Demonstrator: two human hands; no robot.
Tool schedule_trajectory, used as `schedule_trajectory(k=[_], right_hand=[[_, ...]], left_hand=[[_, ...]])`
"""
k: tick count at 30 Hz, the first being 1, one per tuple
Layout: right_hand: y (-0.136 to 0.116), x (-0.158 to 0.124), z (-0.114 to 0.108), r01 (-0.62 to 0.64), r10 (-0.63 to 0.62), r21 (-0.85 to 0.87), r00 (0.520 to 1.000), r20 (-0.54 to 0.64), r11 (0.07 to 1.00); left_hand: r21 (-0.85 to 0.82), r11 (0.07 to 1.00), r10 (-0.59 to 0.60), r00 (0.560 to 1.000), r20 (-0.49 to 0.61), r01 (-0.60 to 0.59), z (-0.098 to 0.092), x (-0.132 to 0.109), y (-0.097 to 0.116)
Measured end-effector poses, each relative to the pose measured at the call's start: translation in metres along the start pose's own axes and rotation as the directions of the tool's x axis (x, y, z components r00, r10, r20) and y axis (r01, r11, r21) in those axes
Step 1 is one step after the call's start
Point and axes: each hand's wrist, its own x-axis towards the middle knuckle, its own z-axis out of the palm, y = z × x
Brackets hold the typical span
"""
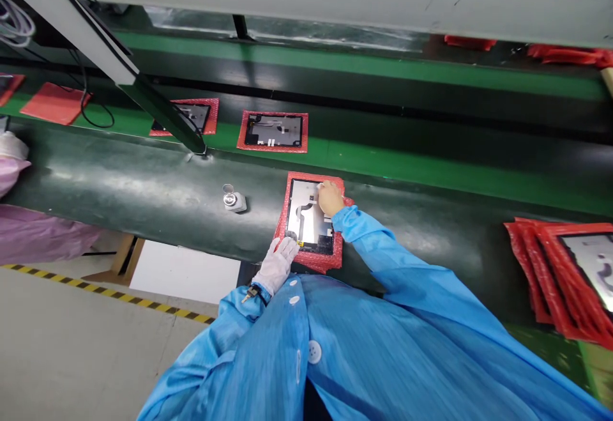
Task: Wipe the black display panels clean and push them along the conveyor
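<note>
A blue smock with white press studs fills the bottom of the view, its sleeves running out to both hands. The left hand, in a white glove, lies on the lower edge of a dark-framed tablet panel, fingers together and relaxed, not clenched. The right hand, bare, presses its fingertips on the panel's upper corner (a small white scrap lies under them, perhaps a wipe; whether it is pinched, I cannot tell). The panel sits on a red bubble-wrap mat between the hands, on a dark green surface.

Left of the hands stands a small metal-topped dispenser. Beyond the fingertips, two more panels on red mats lie on a green belt, partly crossed by a grey post. Right of the right hand sits a stack of red-wrapped panels. Far left, a co-worker's pink sleeve shows.
</note>
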Motion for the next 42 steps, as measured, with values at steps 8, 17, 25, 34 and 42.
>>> schedule_trajectory(k=[8,17,25,34,42], right_hand=[[-0.044,0.017,-0.009,0.229,-0.231,0.034,0.972,0.047,0.973],[-0.058,-0.013,-0.004,0.338,-0.338,0.015,0.938,0.083,0.941],[-0.062,-0.067,0.026,0.525,-0.532,0.082,0.836,0.136,0.847],[-0.035,-0.077,0.034,0.537,-0.548,0.116,0.830,0.102,0.836],[-0.014,-0.074,0.029,0.205,-0.207,0.068,0.978,0.038,0.977]], left_hand=[[-0.040,0.999,-0.015,1.000,-0.013,0.014,0.005,0.001,-0.001],[-0.033,0.999,-0.003,0.999,-0.047,0.001,0.008,0.002,-0.003],[0.032,0.999,-0.004,1.000,-0.028,0.005,0.010,0.001,-0.002],[0.064,0.998,-0.001,0.999,-0.036,0.004,0.005,-0.001,-0.001],[0.063,0.998,0.005,0.998,-0.067,0.000,0.005,0.000,-0.002]])
